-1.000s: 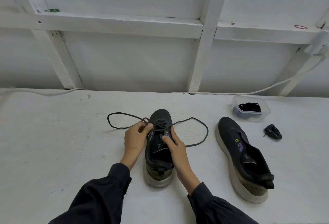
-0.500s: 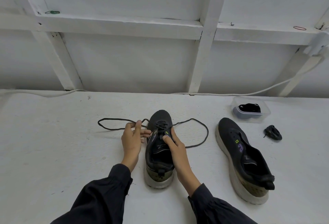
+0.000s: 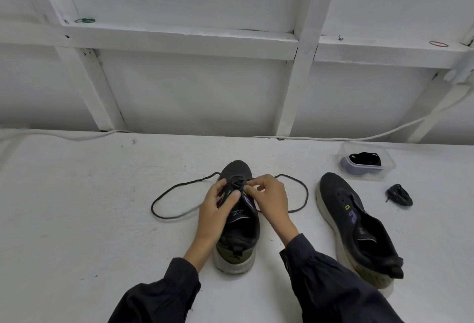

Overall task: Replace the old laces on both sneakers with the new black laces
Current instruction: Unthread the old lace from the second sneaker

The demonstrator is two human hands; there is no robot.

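Two dark sleeves reach in over the near edge of the table point(image 3: 77, 220). Between them stands a black sneaker point(image 3: 239, 232), heel nearest, toe pointing away. The left hand point(image 3: 218, 209) and right hand point(image 3: 269, 199) meet over its eyelets. Each grip is curled and pinches the black lace point(image 3: 306, 194), whose loose loops lie on the table to either side. A second sneaker point(image 3: 359, 225), eyelets bare, lies to the right. Beyond it rest a bundled lace point(image 3: 400, 194) and a clear container point(image 3: 388, 166) holding another coiled lace point(image 3: 364, 157), near the wall.
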